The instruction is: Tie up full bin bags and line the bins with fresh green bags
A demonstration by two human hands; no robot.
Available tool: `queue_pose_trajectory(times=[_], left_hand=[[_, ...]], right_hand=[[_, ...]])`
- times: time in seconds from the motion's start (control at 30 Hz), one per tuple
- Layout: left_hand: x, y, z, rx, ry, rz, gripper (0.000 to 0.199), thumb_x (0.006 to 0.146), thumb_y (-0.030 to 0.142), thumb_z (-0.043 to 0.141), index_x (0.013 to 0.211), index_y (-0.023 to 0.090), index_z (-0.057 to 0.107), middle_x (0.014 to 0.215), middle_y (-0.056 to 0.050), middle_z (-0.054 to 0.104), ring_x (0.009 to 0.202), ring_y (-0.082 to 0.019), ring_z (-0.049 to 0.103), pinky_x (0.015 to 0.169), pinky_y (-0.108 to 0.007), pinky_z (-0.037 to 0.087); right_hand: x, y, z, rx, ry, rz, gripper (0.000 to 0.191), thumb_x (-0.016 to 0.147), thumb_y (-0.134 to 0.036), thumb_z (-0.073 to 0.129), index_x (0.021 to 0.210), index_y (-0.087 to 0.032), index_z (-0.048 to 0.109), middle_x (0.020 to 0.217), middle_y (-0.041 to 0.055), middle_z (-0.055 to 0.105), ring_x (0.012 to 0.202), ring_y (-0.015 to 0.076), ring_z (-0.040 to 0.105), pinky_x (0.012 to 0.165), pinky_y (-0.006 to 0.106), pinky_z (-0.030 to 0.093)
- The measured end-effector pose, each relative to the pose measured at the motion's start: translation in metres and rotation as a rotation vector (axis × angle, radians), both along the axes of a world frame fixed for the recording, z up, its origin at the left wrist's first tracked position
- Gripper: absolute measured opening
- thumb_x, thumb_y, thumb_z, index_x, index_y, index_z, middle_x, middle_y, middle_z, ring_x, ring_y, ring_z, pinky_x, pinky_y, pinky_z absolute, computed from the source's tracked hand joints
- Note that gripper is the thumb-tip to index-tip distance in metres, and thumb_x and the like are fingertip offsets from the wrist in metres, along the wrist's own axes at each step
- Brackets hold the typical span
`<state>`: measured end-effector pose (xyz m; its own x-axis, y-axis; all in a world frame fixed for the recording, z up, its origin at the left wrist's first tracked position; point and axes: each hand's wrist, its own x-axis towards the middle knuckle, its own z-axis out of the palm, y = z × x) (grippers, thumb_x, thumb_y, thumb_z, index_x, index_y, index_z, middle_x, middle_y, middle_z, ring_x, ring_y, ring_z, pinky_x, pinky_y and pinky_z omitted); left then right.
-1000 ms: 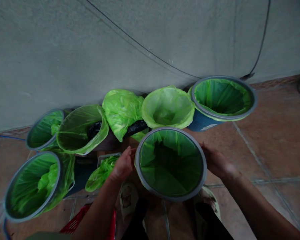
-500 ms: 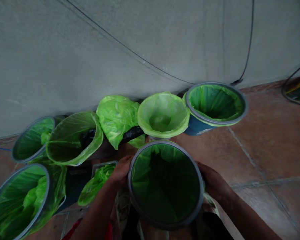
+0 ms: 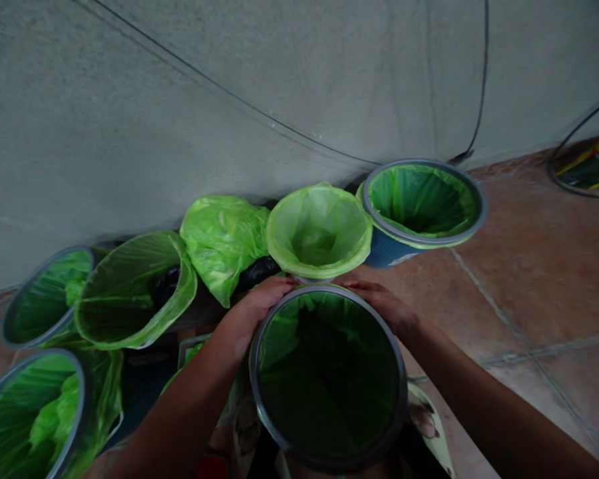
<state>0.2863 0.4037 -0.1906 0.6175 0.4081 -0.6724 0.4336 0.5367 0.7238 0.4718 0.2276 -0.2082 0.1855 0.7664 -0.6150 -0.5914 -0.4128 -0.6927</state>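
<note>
A round trash bin [image 3: 402,372] with a grey rim stands upright close to my body, between my feet. A green plastic bag [image 3: 299,319] lines it, and its inside is dark. My left hand [image 3: 269,294] curves round the far left of the bin, just outside the rim. Round the far right my right hand [image 3: 382,303] does the same, its fingertips near the middle of the far side. The rim hides part of the fingers on both hands. Right beyond them stands a smaller bin [image 3: 319,233] with a light green liner folded over its edge.
Another lined blue bin [image 3: 394,247] stands by the wall at the right. To the left are a bulging green bag [image 3: 222,236] and several lined bins [image 3: 42,299]. A black cable [image 3: 219,86] runs along the wall, and a dark hoop-like object [image 3: 554,174] lies far right.
Both hands have slid from the bin's left and right sides round to its far side, closer together. The view has shifted slightly.
</note>
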Motion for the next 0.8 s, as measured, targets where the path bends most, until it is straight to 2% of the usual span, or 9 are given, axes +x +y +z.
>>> queue_pose_trajectory(times=[0.1,0.17,0.23,0.37,0.43,0.47,0.6,0.7,0.8], left_hand=[[-0.003,0.0,-0.006,0.056,0.068,-0.046,0.016,0.062,0.02,0.074,0.076,0.012,0.075,0.075,-0.008,0.075,0.064,-0.021,0.068,0.069,-0.035,0.054],[-0.011,0.001,-0.007,0.084,0.101,-0.072,0.019,0.063,0.025,0.075,0.077,0.012,0.074,0.075,-0.009,0.074,0.065,-0.022,0.068,0.069,-0.035,0.054],[-0.022,-0.001,-0.002,0.132,0.12,-0.037,0.027,0.067,0.034,0.075,0.083,0.013,0.074,0.081,-0.009,0.075,0.071,-0.023,0.069,0.072,-0.035,0.054],[-0.053,-0.017,0.017,0.347,0.112,0.101,0.048,0.079,0.055,0.063,0.109,0.018,0.071,0.111,-0.009,0.073,0.105,-0.026,0.066,0.093,-0.036,0.05],[-0.069,-0.034,0.024,0.461,0.123,0.08,0.051,0.079,0.053,0.065,0.12,0.021,0.067,0.127,-0.007,0.066,0.123,-0.026,0.056,0.105,-0.035,0.042],[-0.076,-0.044,0.025,0.501,0.141,0.057,0.052,0.079,0.05,0.066,0.123,0.022,0.064,0.13,-0.007,0.064,0.125,-0.027,0.054,0.107,-0.035,0.04],[-0.088,-0.076,0.018,0.713,0.25,0.049,0.05,0.081,0.033,0.061,0.13,0.021,0.055,0.126,-0.007,0.066,0.117,-0.027,0.059,0.106,-0.037,0.041],[-0.084,-0.082,0.013,0.801,0.329,0.019,0.045,0.08,0.022,0.056,0.125,0.021,0.057,0.113,-0.007,0.07,0.103,-0.026,0.065,0.098,-0.035,0.047],[-0.081,-0.082,0.015,0.823,0.384,-0.012,0.048,0.076,0.014,0.055,0.123,0.022,0.056,0.1,-0.006,0.071,0.091,-0.026,0.068,0.089,-0.034,0.049]], right_hand=[[-0.004,-0.01,-0.005,0.017,-0.022,0.06,0.021,0.073,-0.034,0.077,0.089,-0.021,0.076,0.086,0.0042,0.077,0.075,0.0205,0.071,0.071,0.031,0.058],[-0.005,-0.02,-0.002,0.037,-0.026,0.084,0.025,0.077,-0.042,0.073,0.09,-0.02,0.075,0.087,0.0052,0.077,0.075,0.0212,0.071,0.07,0.031,0.057],[-0.004,-0.031,0.004,0.033,-0.073,0.045,0.034,0.082,-0.051,0.066,0.094,-0.02,0.074,0.093,0.0063,0.076,0.082,0.0223,0.071,0.075,0.034,0.057],[-0.008,-0.058,0.017,-0.079,-0.431,-0.058,0.045,0.083,-0.055,0.064,0.114,-0.023,0.069,0.123,0.0079,0.068,0.112,0.0273,0.064,0.097,0.043,0.051],[-0.019,-0.071,0.021,-0.086,-0.585,-0.01,0.051,0.081,-0.05,0.069,0.125,-0.026,0.063,0.131,0.0071,0.064,0.118,0.0291,0.06,0.103,0.046,0.047],[-0.026,-0.076,0.021,-0.076,-0.64,0.021,0.054,0.081,-0.046,0.069,0.13,-0.027,0.06,0.13,0.0072,0.064,0.117,0.0294,0.06,0.104,0.047,0.045],[-0.05,-0.083,0.016,-0.056,-0.814,0.039,0.048,0.089,-0.035,0.054,0.136,-0.024,0.052,0.116,0.0078,0.07,0.107,0.0278,0.065,0.102,0.048,0.046],[-0.054,-0.08,0.011,-0.055,-0.867,0.051,0.042,0.091,-0.032,0.048,0.132,-0.022,0.054,0.11,0.0081,0.071,0.103,0.0272,0.066,0.096,0.046,0.049],[-0.051,-0.08,0.011,-0.081,-0.922,0.085,0.043,0.092,-0.031,0.046,0.133,-0.022,0.052,0.106,0.0085,0.071,0.098,0.0271,0.066,0.093,0.046,0.051]])
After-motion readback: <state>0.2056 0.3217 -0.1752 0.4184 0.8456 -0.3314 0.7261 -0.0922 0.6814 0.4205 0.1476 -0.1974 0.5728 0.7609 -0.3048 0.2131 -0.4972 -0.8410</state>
